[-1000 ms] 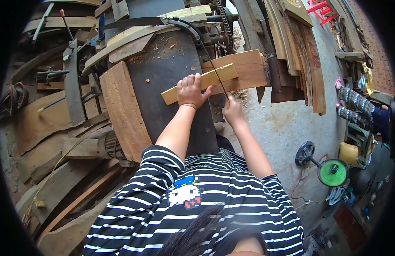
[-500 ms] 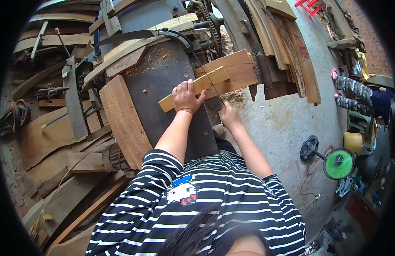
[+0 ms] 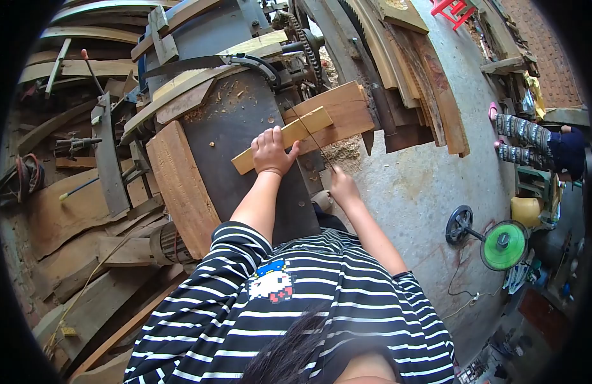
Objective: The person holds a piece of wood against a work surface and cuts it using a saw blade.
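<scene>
A narrow wooden strip (image 3: 318, 120) lies at a slant across the dark bench top (image 3: 235, 128). My left hand (image 3: 272, 152) rests on top of it, fingers together over its far edge and thumb out to the right, holding it down. A wider board (image 3: 348, 125) sits at the strip's right end. My right hand (image 3: 344, 190) is closed around the near end of a handsaw (image 3: 320, 151). Seen edge-on, the saw's thin blade crosses the strip to the right of my left hand. Its handle is mostly hidden in my fist.
A curved-handled saw (image 3: 260, 64) lies at the bench's far end beside sawdust. A thick board (image 3: 181, 182) borders the bench's left side. Stacked planks (image 3: 430, 89) stand at the right. Beyond are a green fan (image 3: 502, 245) and a person's legs (image 3: 523, 137).
The view has shifted slightly, moving the bench a little left and down. My right hand has drawn back slightly with the saw, and my left hand stays on the strip.
</scene>
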A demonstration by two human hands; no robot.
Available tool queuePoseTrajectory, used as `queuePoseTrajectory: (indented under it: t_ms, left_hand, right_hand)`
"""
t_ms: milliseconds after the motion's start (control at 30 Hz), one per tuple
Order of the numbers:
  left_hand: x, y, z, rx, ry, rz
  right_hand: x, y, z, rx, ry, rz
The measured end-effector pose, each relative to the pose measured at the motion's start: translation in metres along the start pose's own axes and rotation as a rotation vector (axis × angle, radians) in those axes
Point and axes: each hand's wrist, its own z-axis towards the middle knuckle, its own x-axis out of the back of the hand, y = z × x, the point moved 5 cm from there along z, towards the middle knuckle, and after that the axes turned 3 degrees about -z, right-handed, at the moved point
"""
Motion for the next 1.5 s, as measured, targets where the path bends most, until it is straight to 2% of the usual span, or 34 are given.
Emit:
queuePoseTrajectory:
  t_ms: [67,133,233,267,400,467,533,633,733,800,867,967,1233,1400,1500]
  left_hand:
    - [0.0,0.0,-0.001,0.011,-0.017,-0.01]
    - [-0.002,-0.001,0.0,0.028,-0.029,-0.015]
    - [-0.002,-0.003,-0.001,0.019,-0.016,-0.016]
    - [-0.001,-0.002,-0.001,0.008,-0.002,-0.015]
    - [-0.002,-0.001,-0.001,0.016,-0.022,-0.017]
    - [-0.002,-0.002,-0.001,0.021,-0.029,-0.02]
    - [-0.002,-0.001,0.0,0.023,-0.033,-0.018]
    - [0.0,-0.001,-0.001,0.026,-0.032,-0.017]
    - [-0.001,-0.002,0.0,0.024,-0.02,-0.024]
    - [0.001,-0.001,-0.001,0.015,-0.013,-0.019]
    - [-0.001,-0.001,-0.001,0.014,0.003,-0.036]
    - [-0.001,-0.002,-0.002,0.019,0.014,-0.051]
    - [0.0,-0.002,0.0,0.027,-0.014,-0.06]
    - [0.0,-0.002,-0.001,0.012,0.036,-0.067]
    - [0.001,-0.003,-0.001,0.017,0.028,-0.062]
  right_hand:
    - [0.023,-0.055,0.02,0.003,-0.032,-0.033]
    - [0.033,-0.079,0.027,0.013,-0.018,-0.026]
    - [0.021,-0.053,0.008,0.063,0.056,0.071]
    - [0.013,-0.031,-0.005,0.021,0.042,0.113]
    - [0.0,0.015,-0.038,-0.048,-0.017,-0.012]
    - [-0.009,0.009,-0.031,-0.008,0.034,0.026]
    - [0.003,-0.028,-0.008,0.023,0.096,0.046]
    - [0.015,-0.065,0.025,0.025,0.067,0.078]
    - [0.014,-0.054,0.017,0.046,0.056,0.114]
    - [0.003,-0.018,-0.007,0.075,0.064,0.128]
    - [-0.003,0.017,-0.034,-0.01,-0.002,0.092]
    - [0.009,0.01,-0.048,0.004,0.042,0.13]
    - [0.008,-0.049,0.02,0.034,0.064,0.092]
    - [-0.01,0.039,-0.047,0.01,0.043,0.05]
    - [-0.006,0.045,-0.052,0.018,0.032,0.05]
